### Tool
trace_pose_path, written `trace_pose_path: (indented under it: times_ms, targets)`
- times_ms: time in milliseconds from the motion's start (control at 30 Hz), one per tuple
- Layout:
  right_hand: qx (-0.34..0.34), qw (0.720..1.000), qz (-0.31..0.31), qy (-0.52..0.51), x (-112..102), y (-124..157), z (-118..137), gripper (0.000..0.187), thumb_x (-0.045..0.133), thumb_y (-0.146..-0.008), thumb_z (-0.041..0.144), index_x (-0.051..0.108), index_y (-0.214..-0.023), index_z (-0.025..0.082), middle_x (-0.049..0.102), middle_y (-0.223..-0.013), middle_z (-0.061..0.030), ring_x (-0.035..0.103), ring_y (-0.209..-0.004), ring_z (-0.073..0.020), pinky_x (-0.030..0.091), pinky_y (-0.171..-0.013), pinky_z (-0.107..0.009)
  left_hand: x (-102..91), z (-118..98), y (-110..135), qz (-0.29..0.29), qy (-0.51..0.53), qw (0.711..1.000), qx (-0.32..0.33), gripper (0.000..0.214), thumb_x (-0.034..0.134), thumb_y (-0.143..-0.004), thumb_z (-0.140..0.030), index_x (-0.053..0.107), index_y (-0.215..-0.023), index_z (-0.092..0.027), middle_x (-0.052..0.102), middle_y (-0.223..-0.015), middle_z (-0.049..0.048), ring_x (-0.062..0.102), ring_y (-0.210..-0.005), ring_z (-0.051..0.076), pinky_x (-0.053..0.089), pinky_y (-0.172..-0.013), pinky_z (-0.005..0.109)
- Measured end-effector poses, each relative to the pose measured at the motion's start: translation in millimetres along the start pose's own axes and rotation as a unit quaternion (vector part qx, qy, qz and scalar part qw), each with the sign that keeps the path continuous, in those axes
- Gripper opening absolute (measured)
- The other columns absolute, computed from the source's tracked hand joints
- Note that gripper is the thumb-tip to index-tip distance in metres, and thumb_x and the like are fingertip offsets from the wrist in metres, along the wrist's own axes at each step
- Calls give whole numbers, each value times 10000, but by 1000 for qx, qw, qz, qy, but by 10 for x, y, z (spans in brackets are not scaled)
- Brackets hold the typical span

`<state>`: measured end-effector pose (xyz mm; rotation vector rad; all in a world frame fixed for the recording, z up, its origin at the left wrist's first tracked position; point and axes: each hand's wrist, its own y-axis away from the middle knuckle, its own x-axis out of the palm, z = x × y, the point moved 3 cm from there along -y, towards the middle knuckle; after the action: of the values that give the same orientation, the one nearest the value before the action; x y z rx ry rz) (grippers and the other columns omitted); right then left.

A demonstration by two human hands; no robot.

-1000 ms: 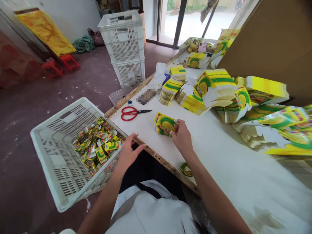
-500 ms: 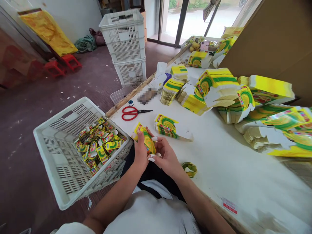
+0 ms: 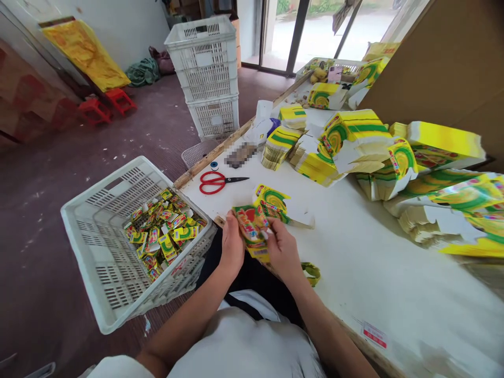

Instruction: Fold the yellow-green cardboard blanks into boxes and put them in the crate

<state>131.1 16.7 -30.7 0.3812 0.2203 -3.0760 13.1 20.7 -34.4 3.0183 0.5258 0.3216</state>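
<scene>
Yellow cardboard carton [image 3: 252, 227] between hands [image 3: 233, 245]

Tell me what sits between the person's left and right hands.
In the head view, a small printed carton sits between the left hand and the right hand, held by both.

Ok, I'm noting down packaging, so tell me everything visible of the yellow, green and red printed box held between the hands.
The yellow, green and red printed box looks like thin cardboard; its lettering is too blurred to read. It tilts, upper end leaning left, near the front edge of the white table. The left hand holds its left side and the right hand its right, partly covering it. Whether it is folded shut cannot be told.
</scene>
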Motion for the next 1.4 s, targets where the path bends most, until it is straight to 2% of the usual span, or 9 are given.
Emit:
trace_pose_path:
  times_ms: [100, 267, 467, 567, 633, 733, 967, 1233, 1400]
  targets:
    - [2, 999, -29, 22, -72, -36, -27, 189, 488, -816, 236, 645, -918, 220, 709, -789, -20, 616, -690, -197, 496, -641, -307, 9, 67, 66, 8, 64, 998, -29, 401, 561, -815, -593, 606, -845, -196, 655, -780, 2, 610, -705, 143, 488, -646, 254]
    - [7, 1000, 12, -6, -55, -19, -20, 177, 520, -819, 266, 687, -813, 206, 685, -674, 4, 597, -615, -168, 490, -575, -265, -86, 47, 20, -16, 50, 998, -33, 356, 670, -750, -531, 591, -720, -185, 604, -667, -36, 533, -588, 102, 446, -568, 218]
    - [19, 997, 66, -32, -91, -34, -62, 213, 520, -819, 248, 702, -923, 207, 738, -811, -17, 656, -700, -191, 533, -637, -302, -179, -129, -133, -14, 9, 999, 31, 368, 744, -708, -392, 464, -596, -181, 453, -541, -79, 397, -490, 60, 351, -474, 181]
    - [21, 999, 26, -34, -163, -67, -103, 270, 529, -811, 240, 681, -1033, 216, 746, -972, -40, 680, -829, -221, 552, -735, -360, -147, -192, -168, 2, 6, 999, 34, 292, 787, -660, -345, 563, -762, -190, 560, -648, -63, 506, -571, 75, 419, -539, 184]
    - [33, 999, -10, -36, -204, -87, -127, 300, 536, -805, 248, 663, -1075, 211, 739, -1018, -55, 681, -862, -230, 555, -754, -381, -83, -184, -160, 66, 2, 998, -5, 411, 840, -579, -312, 606, -895, -194, 646, -772, -26, 591, -667, 107, 482, -616, 217]
    - [28, 998, -21, -44, -213, -92, -117, 305, 528, -807, 241, 659, -1081, 209, 735, -1007, -60, 676, -851, -221, 555, -746, -376, -10, -122, -99, 145, 7, 987, -66, 398, 844, -570, -334, 666, -885, -170, 704, -809, 25, 646, -742, 160, 532, -711, 287]
    - [-20, 1000, -4, -20, -201, -77, -72, 238, 538, -823, 211, 701, -996, 225, 704, -915, -45, 639, -804, -201, 532, -705, -335, -64, -124, -73, 113, 24, 992, -56, 339, 847, -569, -323, 713, -844, -176, 745, -841, 35, 670, -767, 183, 548, -741, 312]
    - [-75, 997, 13, 33, -226, -88, -27, 285, 515, -834, 159, 711, -1024, 241, 674, -852, -35, 614, -761, -192, 511, -665, -316, -142, -183, -158, 76, -18, 997, -18, 308, 808, -610, -417, 674, -740, -173, 702, -696, 15, 630, -630, 142, 530, -625, 266]
    - [-169, 962, -42, 209, -407, -113, 54, 390, 458, -871, 90, 735, -1044, 304, 645, -846, -53, 592, -777, -203, 495, -679, -341, -305, -432, -194, 24, -111, 984, 138, 614, 781, -620, -513, 549, -1095, -201, 660, -1150, 107, 622, -1078, 234, 488, -940, 379]
